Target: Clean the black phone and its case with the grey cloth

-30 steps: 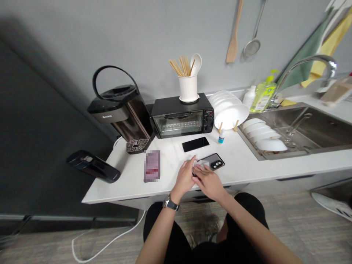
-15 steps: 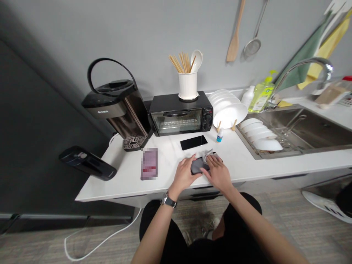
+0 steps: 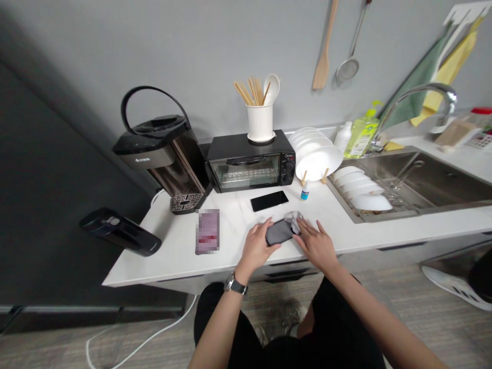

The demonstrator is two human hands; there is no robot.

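While the phone [image 3: 279, 232] lies between, left hand [image 3: 254, 247] grips it, right hand [image 3: 320, 248] holds cloth [image 3: 294, 220].

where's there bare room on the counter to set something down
Bare counter: between the purple item and left hand; also right of the right hand, before the sink. Crowded: around the gray phone, cloth, black phone and bottle.

On the countertop [image 3: 169, 264], a smartphone [image 3: 278, 232] lies between left hand [image 3: 257, 246] and right hand [image 3: 317, 247], cloth [image 3: 294, 219] on its right end. Behind lies another smartphone [image 3: 269, 201], then a toaster oven [image 3: 251, 171] bearing a utensil holder [image 3: 260, 123], between a drink dispenser [image 3: 165, 154] and racked plates [image 3: 320, 160].
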